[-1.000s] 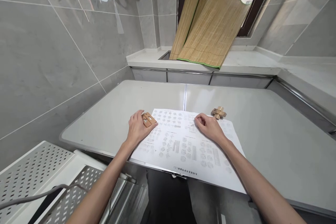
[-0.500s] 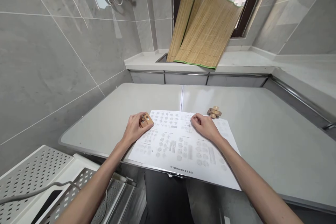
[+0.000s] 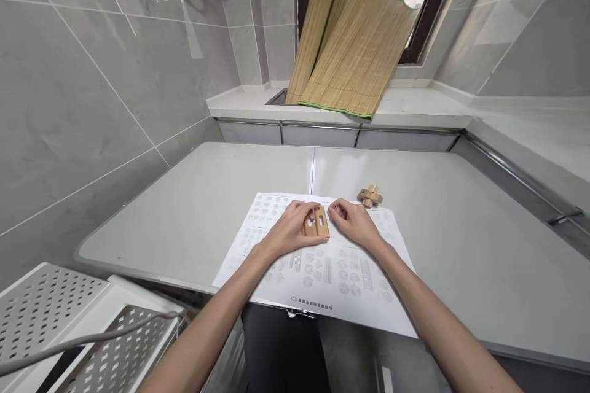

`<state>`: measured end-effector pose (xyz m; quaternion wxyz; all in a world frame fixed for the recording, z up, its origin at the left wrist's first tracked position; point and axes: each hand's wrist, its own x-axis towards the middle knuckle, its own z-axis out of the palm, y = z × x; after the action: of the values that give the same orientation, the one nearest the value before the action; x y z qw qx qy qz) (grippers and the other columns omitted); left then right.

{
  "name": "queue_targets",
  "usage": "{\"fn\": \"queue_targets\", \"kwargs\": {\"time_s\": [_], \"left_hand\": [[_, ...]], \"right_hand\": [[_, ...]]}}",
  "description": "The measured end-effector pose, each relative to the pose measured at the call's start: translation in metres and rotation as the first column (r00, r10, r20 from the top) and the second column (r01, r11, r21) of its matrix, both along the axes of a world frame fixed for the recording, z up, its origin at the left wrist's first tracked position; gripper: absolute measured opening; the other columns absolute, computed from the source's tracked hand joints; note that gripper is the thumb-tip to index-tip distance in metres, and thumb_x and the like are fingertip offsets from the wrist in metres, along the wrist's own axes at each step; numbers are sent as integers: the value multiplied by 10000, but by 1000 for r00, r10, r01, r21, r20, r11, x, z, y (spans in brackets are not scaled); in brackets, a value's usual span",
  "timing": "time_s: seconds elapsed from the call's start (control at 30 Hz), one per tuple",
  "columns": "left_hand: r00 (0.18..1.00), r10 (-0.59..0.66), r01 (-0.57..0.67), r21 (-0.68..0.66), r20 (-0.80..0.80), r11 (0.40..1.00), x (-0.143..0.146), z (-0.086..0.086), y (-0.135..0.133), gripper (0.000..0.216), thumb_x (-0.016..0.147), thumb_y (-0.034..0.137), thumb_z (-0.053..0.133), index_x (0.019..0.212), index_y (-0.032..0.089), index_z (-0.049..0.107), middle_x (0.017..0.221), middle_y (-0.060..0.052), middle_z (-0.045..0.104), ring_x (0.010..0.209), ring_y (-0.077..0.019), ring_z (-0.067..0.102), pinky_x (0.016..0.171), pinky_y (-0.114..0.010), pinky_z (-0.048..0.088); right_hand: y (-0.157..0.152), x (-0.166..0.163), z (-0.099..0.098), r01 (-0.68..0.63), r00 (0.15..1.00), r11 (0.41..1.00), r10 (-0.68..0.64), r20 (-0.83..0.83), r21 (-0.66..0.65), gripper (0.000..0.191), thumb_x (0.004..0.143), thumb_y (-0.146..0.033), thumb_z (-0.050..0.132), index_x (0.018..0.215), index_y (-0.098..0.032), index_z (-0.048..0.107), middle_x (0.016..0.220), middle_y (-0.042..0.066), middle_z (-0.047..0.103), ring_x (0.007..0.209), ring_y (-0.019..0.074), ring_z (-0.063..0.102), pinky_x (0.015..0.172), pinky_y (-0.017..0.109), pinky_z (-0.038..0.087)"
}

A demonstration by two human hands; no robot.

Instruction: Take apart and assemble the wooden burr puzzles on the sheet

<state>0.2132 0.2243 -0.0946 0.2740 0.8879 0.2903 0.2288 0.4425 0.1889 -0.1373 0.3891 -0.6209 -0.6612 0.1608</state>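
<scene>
My left hand (image 3: 289, 232) grips flat wooden puzzle pieces (image 3: 316, 222) with slots, held over the middle of a printed instruction sheet (image 3: 318, 264) on the grey table (image 3: 193, 209). My right hand (image 3: 354, 224) rests on the sheet just right of the pieces, its fingers curled in a pinch close to them; whether it touches them I cannot tell. A small assembled wooden burr puzzle (image 3: 369, 196) sits on the table just beyond the sheet's far right corner, a short way past my right hand.
A rolled bamboo mat (image 3: 350, 43) leans against the window on the back ledge (image 3: 415, 110). A white perforated metal rack (image 3: 59, 325) with a grey cable (image 3: 83, 341) stands at lower left. Tiled walls close in on the left and right.
My left hand has carried the wooden pieces rightward from the sheet's left edge to its middle, up to my right hand. The right hand has hardly moved.
</scene>
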Motion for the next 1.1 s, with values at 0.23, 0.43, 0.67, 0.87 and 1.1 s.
{"fn": "queue_targets", "kwargs": {"time_s": [0.23, 0.43, 0.67, 0.87, 1.1], "left_hand": [[999, -38, 38, -38, -6, 999, 8, -13, 4, 830, 783, 540, 854, 1483, 288, 486, 1377, -130, 581, 1318, -338, 536, 1086, -510, 495], [999, -35, 35, 34, -2, 999, -6, -13, 13, 1017, 665, 615, 916, 1509, 295, 448, 1508, -147, 511, 1420, -385, 451, 1169, -578, 415], [995, 53, -48, 72, -79, 996, -38, -9, 20, 775, 785, 594, 831, 1425, 272, 533, 1424, -143, 556, 1389, -366, 463, 1139, -563, 450], [988, 145, -130, 206, -59, 970, -50, -16, 24, 525, 879, 385, 710, 1360, 236, 561, 1391, -129, 595, 1336, -344, 512, 1155, -548, 435], [936, 350, -326, 281, -37, 903, -44, -26, 27, 176, 944, 363, 605, 990, 193, 621, 1177, -137, 601, 1250, -333, 511, 1091, -528, 470]], "right_hand": [[-2, -2, 4, -2, 1000, 1000, 2, -4, -25, 246, 999, -425, 537, 875, -251, 659, 739, -3, 721, 617, 189, 613, 620, 297, 417], [-6, -4, 11, -38, 998, 997, 42, 50, -64, 263, 985, -492, 568, 1001, -257, 687, 777, 8, 714, 635, 198, 615, 627, 313, 428], [-14, 1, 19, -183, 980, 978, 190, 67, -97, 617, 779, -618, 807, 1291, -317, 638, 1227, 73, 690, 714, 200, 607, 704, 368, 523], [-18, 4, 22, -250, 960, 959, 263, 94, -136, 875, 678, -586, 893, 1441, -343, 538, 1327, 74, 663, 814, 230, 636, 750, 389, 526], [-17, -2, 20, -165, 986, 985, 167, 25, -58, 752, 733, -571, 858, 1366, -288, 569, 1211, 82, 678, 792, 223, 638, 742, 389, 538]]}}
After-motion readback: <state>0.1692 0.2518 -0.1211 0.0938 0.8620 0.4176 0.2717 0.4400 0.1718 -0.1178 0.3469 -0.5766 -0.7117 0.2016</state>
